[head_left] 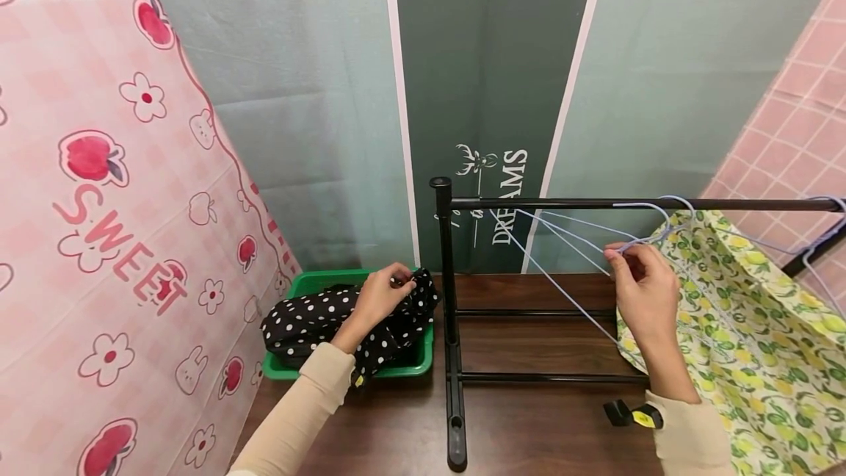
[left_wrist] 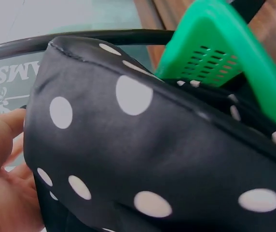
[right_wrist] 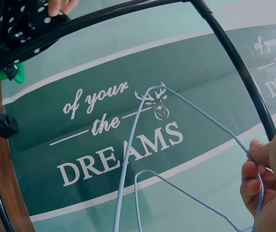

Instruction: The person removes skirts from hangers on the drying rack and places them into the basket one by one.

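A black garment with white polka dots (head_left: 330, 318) lies in a green basket (head_left: 311, 282) on the wooden table. My left hand (head_left: 383, 292) grips the garment's upper right end; the cloth (left_wrist: 143, 145) fills the left wrist view, with my fingers (left_wrist: 3, 164) at its left. My right hand (head_left: 637, 281) pinches a pale blue wire hanger (head_left: 568, 248) near its neck, under the black rack rail (head_left: 628, 203). In the right wrist view the hanger's wire (right_wrist: 196, 111) runs to my fingers (right_wrist: 261, 164), and a second hanger (right_wrist: 176, 183) sits below it.
A lemon-print garment (head_left: 747, 329) hangs from the rail on the right. The rack's black upright post (head_left: 449, 314) stands between my hands. A small black and yellow object (head_left: 631, 414) lies on the table. Pink patterned cloth (head_left: 99, 226) hangs at left.
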The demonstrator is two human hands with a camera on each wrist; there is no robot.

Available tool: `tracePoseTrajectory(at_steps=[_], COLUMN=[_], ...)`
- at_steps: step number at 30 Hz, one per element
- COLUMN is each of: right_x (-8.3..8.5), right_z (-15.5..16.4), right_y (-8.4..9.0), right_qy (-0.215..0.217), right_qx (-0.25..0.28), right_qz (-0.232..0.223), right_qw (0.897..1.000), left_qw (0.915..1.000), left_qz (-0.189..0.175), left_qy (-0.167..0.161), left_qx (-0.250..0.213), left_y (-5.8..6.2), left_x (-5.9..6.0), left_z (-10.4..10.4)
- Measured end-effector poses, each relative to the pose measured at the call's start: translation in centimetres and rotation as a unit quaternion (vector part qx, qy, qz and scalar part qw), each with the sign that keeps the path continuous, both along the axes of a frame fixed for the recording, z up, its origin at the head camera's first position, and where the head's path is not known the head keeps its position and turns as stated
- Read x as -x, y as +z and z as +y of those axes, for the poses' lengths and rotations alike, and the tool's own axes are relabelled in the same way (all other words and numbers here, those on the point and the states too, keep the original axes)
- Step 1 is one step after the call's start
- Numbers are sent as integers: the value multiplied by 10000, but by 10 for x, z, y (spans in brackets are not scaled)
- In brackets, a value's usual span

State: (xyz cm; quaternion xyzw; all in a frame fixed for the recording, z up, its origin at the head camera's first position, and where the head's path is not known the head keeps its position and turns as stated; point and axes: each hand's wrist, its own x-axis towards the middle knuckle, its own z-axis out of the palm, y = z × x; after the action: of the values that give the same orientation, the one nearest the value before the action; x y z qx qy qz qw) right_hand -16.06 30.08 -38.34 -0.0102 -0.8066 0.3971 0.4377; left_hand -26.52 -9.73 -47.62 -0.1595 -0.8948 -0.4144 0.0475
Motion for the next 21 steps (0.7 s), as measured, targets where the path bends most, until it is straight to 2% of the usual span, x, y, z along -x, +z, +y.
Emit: tracePoseTrajectory(at_steps=[8, 21], right_x=[2, 7], right_z=[1, 2], right_y=[0, 2], right_qy=[29, 10], right_qx=[-5, -60], right_qz=[-56, 22], right_qw=[10000, 10000], left_qw=[9994, 9971], left_qz=[-203, -257], left_qy=[-232, -400], left_qx=[184, 601], left_y=[-17, -44], left_x=[-6, -11], left_z=[4, 9])
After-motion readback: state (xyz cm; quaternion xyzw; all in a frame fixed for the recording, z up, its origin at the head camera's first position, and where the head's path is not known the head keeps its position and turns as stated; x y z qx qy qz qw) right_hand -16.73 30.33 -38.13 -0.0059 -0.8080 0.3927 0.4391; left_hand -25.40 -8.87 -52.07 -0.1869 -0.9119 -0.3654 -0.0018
